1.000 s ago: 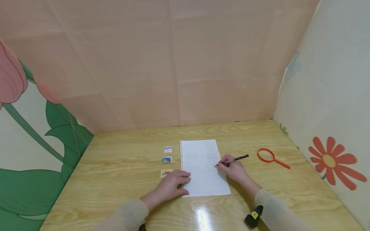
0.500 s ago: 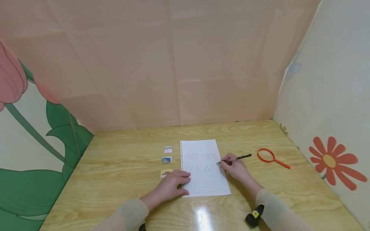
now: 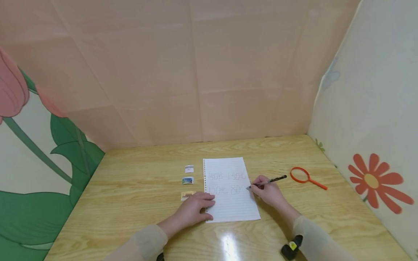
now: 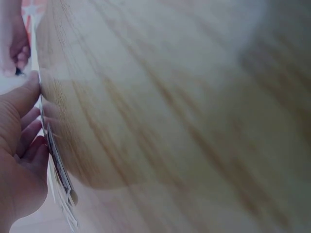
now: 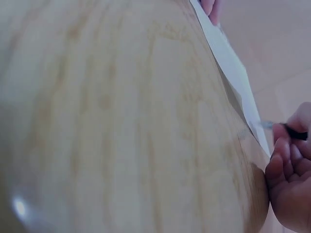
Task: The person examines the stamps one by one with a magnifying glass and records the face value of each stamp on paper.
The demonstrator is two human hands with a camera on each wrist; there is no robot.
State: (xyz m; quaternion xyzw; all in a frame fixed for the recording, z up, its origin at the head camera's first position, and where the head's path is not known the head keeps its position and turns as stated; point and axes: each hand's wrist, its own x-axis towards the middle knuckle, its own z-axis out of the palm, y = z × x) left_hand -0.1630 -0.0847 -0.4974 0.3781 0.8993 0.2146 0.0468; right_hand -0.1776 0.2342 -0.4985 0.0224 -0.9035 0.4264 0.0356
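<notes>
A lined sheet of paper [image 3: 228,208] with punched holes down its left edge lies on the table, bearing two rows of handwritten figures. My left hand [image 3: 194,210] rests flat on its lower left edge, fingers spread. In my right hand [image 3: 267,191] I pinch a pen [image 3: 275,179], its tip at the sheet's right side by the end of the second row. The right wrist view shows the curled fingers [image 5: 286,160] and the pen's dark grip [image 5: 295,133]. Beside the left hand lies a yellowish stamp [image 3: 187,195], partly covered by the fingers in the head view.
Beyond the yellowish stamp are a blue-green stamp [image 3: 187,180] and a pale stamp [image 3: 189,169], in a column left of the paper. A red magnifying glass [image 3: 308,177] lies to the right. A pink-covered wall [image 3: 202,90] borders the wooden table [image 3: 137,188] at the back.
My right hand with the pen has shifted slightly to the right, and another small mark has appeared after the 80 in the second row. The left hand has stayed in place.
</notes>
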